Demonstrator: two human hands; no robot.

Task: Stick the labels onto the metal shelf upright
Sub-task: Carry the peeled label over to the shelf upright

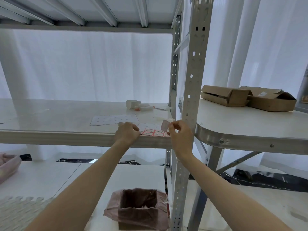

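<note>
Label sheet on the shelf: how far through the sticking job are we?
Early. Done: a used-up backing sheet lies on the shelf. In hand: the right hand pinches one peeled label; the left hand pins the label sheet. Left: four red-bordered labels; no label shows on the metal upright.

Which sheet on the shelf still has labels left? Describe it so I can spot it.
Start at the metal shelf upright and drop to the middle shelf. At its front edge, between the left hand and right hand, lies the label sheet. Unlike the bare white sheet behind it, it has red-bordered labels.
</note>
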